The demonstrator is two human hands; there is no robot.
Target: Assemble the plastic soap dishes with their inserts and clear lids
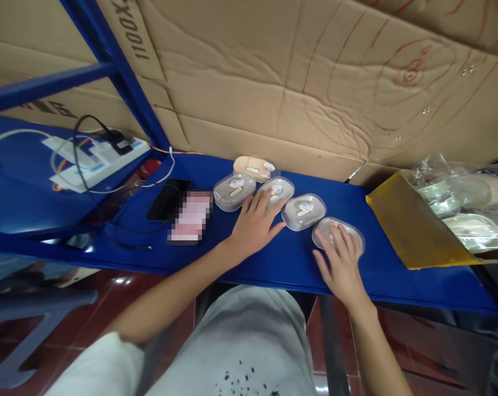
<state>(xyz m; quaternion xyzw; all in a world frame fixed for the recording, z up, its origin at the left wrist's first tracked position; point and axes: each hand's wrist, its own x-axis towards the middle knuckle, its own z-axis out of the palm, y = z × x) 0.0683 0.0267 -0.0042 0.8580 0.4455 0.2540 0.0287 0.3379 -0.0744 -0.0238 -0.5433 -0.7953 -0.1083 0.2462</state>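
Observation:
Several oval cases with clear covers and round stickers lie on the blue shelf. My left hand [253, 223] rests its outstretched fingertips on one grey oval case [282, 188], the thumb spread to the side. My right hand [340, 263] lies over the rightmost oval case [358, 236], fingers extended and partly hiding it. Between my hands sits another grey case [300, 215]. Left of my left fingers is a further grey case [233, 193], and behind it a peach-coloured case [249, 165] touches the group. Neither hand lifts anything.
A pixelated pink-screened phone [190, 217] and a black device [169, 198] lie to the left. Beyond them stands a white power strip [104, 165] with cables. A yellow-edged box [418, 225] holding plastic-wrapped cases is at right. Cardboard [241, 71] walls the back.

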